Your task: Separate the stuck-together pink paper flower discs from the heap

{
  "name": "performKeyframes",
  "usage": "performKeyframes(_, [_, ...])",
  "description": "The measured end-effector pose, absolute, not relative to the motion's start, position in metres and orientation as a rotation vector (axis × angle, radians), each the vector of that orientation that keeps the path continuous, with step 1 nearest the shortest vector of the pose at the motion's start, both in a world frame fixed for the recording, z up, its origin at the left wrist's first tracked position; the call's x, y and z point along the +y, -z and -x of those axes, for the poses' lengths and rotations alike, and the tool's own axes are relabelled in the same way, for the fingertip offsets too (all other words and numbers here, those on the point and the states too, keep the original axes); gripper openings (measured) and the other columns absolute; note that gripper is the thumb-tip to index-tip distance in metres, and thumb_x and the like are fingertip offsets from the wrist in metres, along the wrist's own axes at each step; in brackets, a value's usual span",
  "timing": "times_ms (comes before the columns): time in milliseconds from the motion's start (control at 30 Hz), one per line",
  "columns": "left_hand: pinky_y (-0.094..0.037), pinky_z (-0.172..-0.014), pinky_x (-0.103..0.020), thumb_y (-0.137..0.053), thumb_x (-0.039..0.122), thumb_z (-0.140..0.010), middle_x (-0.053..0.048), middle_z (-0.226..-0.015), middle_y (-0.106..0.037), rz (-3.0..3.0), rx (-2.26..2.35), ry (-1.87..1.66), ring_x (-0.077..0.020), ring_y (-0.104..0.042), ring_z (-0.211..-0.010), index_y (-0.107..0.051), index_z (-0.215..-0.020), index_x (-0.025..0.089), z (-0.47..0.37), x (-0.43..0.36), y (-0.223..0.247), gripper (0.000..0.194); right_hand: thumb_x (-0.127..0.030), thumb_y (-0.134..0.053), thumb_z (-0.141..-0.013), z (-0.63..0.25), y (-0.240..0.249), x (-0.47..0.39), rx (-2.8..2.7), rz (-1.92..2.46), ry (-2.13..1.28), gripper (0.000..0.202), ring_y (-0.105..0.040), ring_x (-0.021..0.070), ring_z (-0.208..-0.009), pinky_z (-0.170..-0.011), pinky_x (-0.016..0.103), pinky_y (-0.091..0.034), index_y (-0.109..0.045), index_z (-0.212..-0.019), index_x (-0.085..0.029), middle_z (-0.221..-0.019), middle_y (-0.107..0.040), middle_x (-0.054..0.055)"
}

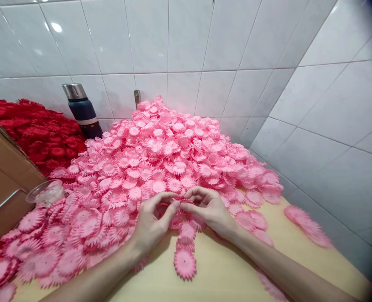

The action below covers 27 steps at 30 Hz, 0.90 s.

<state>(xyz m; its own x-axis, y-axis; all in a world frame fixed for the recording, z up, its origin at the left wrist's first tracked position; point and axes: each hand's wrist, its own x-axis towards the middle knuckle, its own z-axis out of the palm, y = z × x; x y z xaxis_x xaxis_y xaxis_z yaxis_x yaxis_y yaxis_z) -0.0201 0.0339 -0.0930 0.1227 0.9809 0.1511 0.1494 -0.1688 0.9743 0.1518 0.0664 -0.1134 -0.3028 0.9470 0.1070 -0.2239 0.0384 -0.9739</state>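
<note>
My left hand [156,216] and my right hand [209,207] meet near the middle of the view, thumbs and fingers pinched close together. Between the fingertips is a pink fabric flower piece [181,198], round with a jagged edge and mostly covered by the fingers. Just below the hands, a short overlapping row of pink flower pieces [185,263] lies on the table. Behind and to both sides rises a large heap of the same pink flower pieces [170,147], its lower edge close to my knuckles.
Pale wooden table [223,272]. A dark blue bottle [83,111] with a steel cap stands behind the heap, beside a red flower pile [52,134]. At the left are a cardboard box [6,184] and a clear plastic cup [45,193]. Tiled walls [186,37] enclose the back and right.
</note>
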Motion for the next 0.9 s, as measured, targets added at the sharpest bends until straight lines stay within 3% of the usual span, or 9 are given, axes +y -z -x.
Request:
performKeyframes(167, [-0.057,-0.083,-0.034,-0.062,0.030,-0.088,-0.007,-0.099,-0.070,-1.519,1.155,-1.168,-0.0194,-0.068,-0.091,-0.065,-0.103,0.016,0.0206,0.0361,0.0947,0.021,-0.032,-0.078,-0.075,-0.1513,0.1159,0.0657,-1.353,0.863,-1.458,0.027,-0.055,0.0070,-0.057,-0.055,0.019,-0.045,-0.065,-0.094,-0.018,-0.065,-0.061,-0.004])
performKeyframes(333, [-0.057,-0.081,-0.033,-0.061,0.031,-0.088,-0.007,-0.099,-0.071,-1.537,1.129,-1.138,-0.0194,-0.068,-0.090,-0.066,-0.102,0.016,0.0212,0.0362,0.0946,0.021,-0.035,-0.074,-0.080,-0.1502,0.1180,0.0655,-1.397,0.838,-1.436,0.027,-0.056,0.0075,-0.059,-0.055,0.018,-0.046,-0.062,-0.097,-0.018,-0.066,-0.060,-0.004])
performKeyframes(467, [-0.055,-0.083,-0.031,-0.061,0.029,-0.089,-0.008,-0.100,-0.071,-1.575,1.122,-1.133,-0.0188,-0.068,-0.092,-0.066,-0.103,0.015,0.0211,0.0367,0.0945,0.021,-0.039,-0.067,-0.086,-0.1513,0.1198,0.0655,-1.384,0.886,-1.398,0.025,-0.042,0.0037,-0.043,-0.041,0.015,-0.032,-0.057,-0.094,-0.018,-0.053,-0.050,-0.009])
performKeyframes(633, [-0.053,-0.083,-0.029,-0.064,0.027,-0.087,-0.006,-0.100,-0.072,-1.635,1.082,-1.106,-0.0180,-0.068,-0.091,-0.069,-0.102,0.017,0.0219,0.0375,0.0955,0.019,-0.039,-0.070,-0.083,-0.1523,0.1184,0.0650,-1.383,0.880,-1.443,0.028,-0.040,0.0035,-0.040,-0.039,0.014,-0.030,-0.053,-0.093,-0.019,-0.050,-0.051,-0.011])
performKeyframes(900, [-0.051,-0.076,-0.029,-0.062,0.030,-0.087,-0.005,-0.083,-0.068,-1.547,1.152,-1.108,-0.0172,-0.062,-0.078,-0.068,-0.083,0.016,0.0217,0.0355,0.0941,0.016,-0.036,-0.075,-0.078,-0.1513,0.1154,0.0647,-1.355,0.854,-1.447,0.029,-0.043,0.0042,-0.044,-0.043,0.015,-0.033,-0.053,-0.085,-0.018,-0.051,-0.054,-0.009])
